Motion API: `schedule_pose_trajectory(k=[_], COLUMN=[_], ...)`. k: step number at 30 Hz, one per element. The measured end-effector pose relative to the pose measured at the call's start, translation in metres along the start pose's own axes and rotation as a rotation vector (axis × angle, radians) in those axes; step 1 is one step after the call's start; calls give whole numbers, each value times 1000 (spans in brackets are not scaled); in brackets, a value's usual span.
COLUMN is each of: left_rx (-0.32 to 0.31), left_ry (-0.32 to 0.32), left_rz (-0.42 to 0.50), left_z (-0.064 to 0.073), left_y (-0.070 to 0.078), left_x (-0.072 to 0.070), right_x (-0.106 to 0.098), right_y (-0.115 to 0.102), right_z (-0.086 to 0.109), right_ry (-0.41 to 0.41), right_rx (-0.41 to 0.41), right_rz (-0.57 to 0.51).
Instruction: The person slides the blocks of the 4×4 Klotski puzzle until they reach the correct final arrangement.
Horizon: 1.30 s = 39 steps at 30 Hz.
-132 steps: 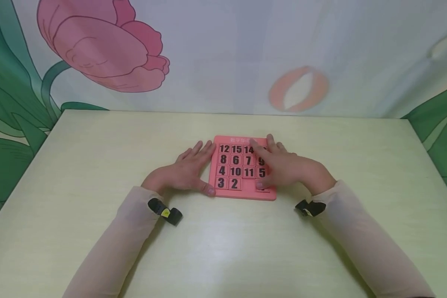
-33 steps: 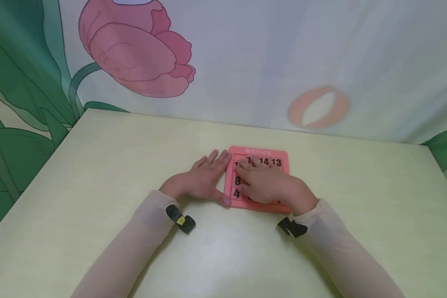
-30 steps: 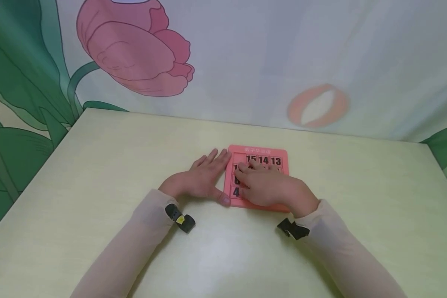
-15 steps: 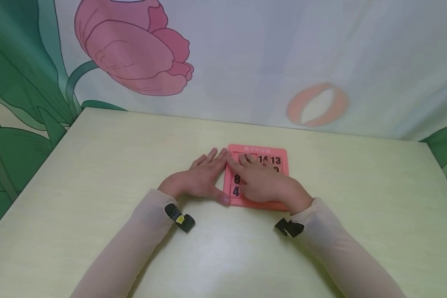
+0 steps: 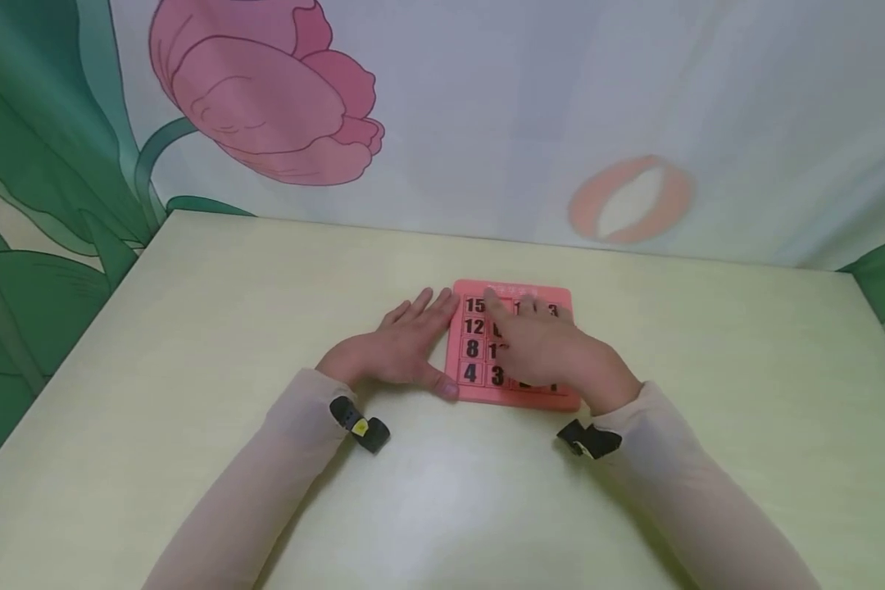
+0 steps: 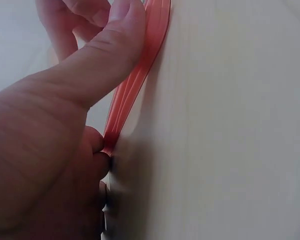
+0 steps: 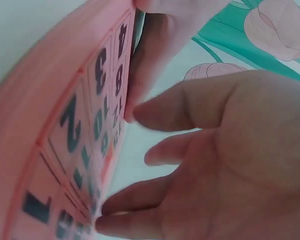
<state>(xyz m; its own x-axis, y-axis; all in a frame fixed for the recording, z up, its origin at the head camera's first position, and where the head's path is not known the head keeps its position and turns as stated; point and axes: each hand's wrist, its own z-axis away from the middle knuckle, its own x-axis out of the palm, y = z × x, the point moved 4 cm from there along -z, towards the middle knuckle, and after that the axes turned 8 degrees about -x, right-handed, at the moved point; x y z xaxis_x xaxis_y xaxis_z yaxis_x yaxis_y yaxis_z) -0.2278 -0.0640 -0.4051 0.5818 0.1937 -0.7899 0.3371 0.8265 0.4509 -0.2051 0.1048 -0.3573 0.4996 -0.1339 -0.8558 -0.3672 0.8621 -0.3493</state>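
Note:
A pink sliding number puzzle (image 5: 516, 401) lies flat on the table. Its left column reads 15 (image 5: 475, 306), 12, 8 and 4 from the top. My left hand (image 5: 391, 351) lies along the puzzle's left side, thumb at the lower corner and straight fingers at the upper edge. The left wrist view shows the thumb against the puzzle's side wall (image 6: 132, 90). Over the right part of the board spreads my right hand (image 5: 549, 348), its index finger extended to the top row beside the 15. It hides several tiles; the right wrist view shows the tile marked 2 (image 7: 70, 125).
The pale table (image 5: 428, 500) reaches back to a curtain (image 5: 472, 123) with flower and leaf prints. Each sleeve has a black wrist strap, the left one (image 5: 360, 424) with a yellow mark and the right one (image 5: 590, 440) plain.
The left column's tiles have slid down, and the 3 has shifted right along the bottom row. Most recently the 15 moved left into the top corner. My left hand stays at the edge.

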Motion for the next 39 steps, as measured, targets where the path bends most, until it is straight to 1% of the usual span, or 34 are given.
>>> schedule_pose_trajectory(k=[2,7,10,12,17,19,20,22,26,29,31,34,37,39], left_rx=[2,9,9,4,-3,-3,-3,-5,-11,-11,-8,-5,-6,-13], left_ry=[-3,-3,2,2,-7,-10,-11,-14,-16,-15,-15,-18,-15,-9], left_rz=[0,9,5,-1,2,1,-2,-12,-20,-12,-8,-2,-3,1], left_z=[-2,-5,-7,-8,-7,-6,-5,-5,-4,-3,-3,-3,-3,-1], left_y=[1,1,0,-1,0,0,0,0,-1,-1,-1,-1,-1,-1], left_x=[0,0,-1,-2,-2,-2,-3,-3,-4,-4,-4,-3,-1,1], right_x=[0,3,2,0,-7,-8,-8,-7,-4,-5,-9,-14,-18,-19], right_y=[1,-5,-5,-1,16,20,20,19,11,13,22,44,69,81], right_z=[0,-2,-3,-3,1,3,4,3,-2,-2,0,3,6,6], right_ry=[-3,-15,-14,-4,4,0,0,3,-13,-21,-9,24,39,60], right_rx=[12,-90,-124,-104,56,100,103,83,6,-43,-54,-74,-67,-65], right_rz=[-2,-34,-67,-60,-22,-28,-32,-40,-31,-51,-68,-107,-139,-156])
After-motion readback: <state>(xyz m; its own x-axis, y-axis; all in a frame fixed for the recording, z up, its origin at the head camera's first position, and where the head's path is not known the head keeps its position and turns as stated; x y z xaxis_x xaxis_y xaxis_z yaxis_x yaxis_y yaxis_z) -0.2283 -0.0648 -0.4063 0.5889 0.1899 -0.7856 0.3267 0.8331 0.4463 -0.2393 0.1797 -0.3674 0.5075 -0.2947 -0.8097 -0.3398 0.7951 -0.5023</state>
